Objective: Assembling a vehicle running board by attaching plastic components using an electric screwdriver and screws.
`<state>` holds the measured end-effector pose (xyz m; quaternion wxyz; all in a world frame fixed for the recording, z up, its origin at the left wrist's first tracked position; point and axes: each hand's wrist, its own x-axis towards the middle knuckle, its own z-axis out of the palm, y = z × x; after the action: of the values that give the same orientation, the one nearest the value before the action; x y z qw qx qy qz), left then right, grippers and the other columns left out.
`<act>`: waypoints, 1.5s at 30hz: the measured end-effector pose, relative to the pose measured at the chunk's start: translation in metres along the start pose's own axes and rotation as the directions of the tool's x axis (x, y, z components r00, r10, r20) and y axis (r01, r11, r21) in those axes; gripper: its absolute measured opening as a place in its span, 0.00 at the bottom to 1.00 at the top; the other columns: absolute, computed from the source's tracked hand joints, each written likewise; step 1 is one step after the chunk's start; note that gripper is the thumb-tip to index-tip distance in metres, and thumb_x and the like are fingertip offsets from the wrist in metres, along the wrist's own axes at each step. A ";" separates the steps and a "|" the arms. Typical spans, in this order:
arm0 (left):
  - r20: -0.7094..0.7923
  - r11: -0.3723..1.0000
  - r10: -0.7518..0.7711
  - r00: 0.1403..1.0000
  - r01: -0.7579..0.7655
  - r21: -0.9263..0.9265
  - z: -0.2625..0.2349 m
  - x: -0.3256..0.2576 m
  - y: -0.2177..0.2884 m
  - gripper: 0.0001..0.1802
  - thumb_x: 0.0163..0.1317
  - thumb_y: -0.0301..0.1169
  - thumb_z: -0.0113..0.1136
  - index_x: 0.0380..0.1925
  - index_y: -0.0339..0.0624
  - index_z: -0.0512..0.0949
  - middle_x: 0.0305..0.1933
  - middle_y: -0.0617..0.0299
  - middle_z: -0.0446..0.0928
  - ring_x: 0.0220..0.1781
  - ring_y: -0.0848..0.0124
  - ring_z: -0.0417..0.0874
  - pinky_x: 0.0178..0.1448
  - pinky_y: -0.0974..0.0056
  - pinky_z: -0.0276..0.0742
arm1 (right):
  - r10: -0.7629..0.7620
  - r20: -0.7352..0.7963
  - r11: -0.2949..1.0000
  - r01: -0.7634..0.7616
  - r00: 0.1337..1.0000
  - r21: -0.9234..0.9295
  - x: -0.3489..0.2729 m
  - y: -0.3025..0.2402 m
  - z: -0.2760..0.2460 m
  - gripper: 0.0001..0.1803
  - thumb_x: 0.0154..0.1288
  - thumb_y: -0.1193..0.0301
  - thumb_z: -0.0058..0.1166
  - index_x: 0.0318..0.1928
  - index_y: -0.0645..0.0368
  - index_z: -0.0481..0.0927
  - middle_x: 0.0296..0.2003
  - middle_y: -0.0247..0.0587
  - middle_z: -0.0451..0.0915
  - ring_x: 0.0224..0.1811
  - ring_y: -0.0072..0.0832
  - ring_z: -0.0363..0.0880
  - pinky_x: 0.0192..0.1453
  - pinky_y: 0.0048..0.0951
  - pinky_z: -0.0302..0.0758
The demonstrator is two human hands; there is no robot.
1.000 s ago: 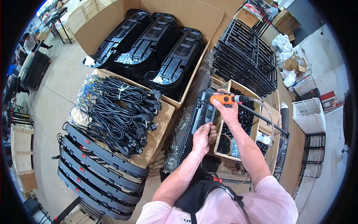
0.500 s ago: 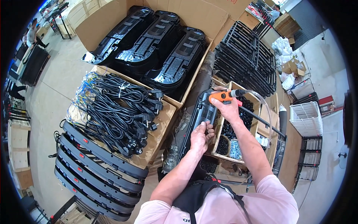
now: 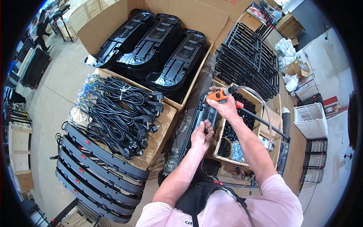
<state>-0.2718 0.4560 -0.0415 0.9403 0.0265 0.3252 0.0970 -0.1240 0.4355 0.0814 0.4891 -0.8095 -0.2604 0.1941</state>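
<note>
My right hand [image 3: 226, 106] grips an orange power screwdriver [image 3: 217, 96] with a clear hose at its rear end. The tool is over the far end of a long black plastic housing [image 3: 207, 113] with vent slots; its tip is hidden. My left hand [image 3: 201, 137] is on the nearer part of the housing, thumb and fingers curled together. Whatever it pinches, if anything, is too small to make out. Right of the housing stands a wooden bin [image 3: 261, 108] with black plastic parts [image 3: 247, 120], a round tub of black screws [image 3: 225, 146] and silvery screws [image 3: 237, 152].
At left, bundled black power cables [image 3: 113, 109] lie on a cardboard box [image 3: 160, 138], above stacked curved grey panels [image 3: 102, 160]. Glossy black housings [image 3: 151, 47] fill a large carton [image 3: 198, 81]. Black metal frames [image 3: 249, 60] lean beyond the bin. A black bar [image 3: 264, 123] crosses the bin.
My right hand and the screwdriver have shifted a little left, with the tool's rear end now tilted further up. My left hand has slid slightly left and nearer me along the housing.
</note>
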 end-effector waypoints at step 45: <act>0.117 0.940 -0.261 0.958 0.225 0.258 -0.011 -0.061 -0.021 0.14 0.83 0.35 0.53 0.58 0.38 0.78 0.45 0.61 0.85 0.40 0.74 0.86 0.46 0.70 0.87 | -0.068 -0.067 0.980 0.079 0.995 0.181 -0.051 0.014 0.005 0.27 0.64 0.73 0.72 0.62 0.63 0.80 0.53 0.43 0.86 0.57 0.27 0.84 0.66 0.33 0.81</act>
<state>-0.3218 0.4231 -0.0153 0.9564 0.1077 0.2640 -0.0628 -0.1638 0.4025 0.0700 0.5759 -0.7564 -0.2563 0.1746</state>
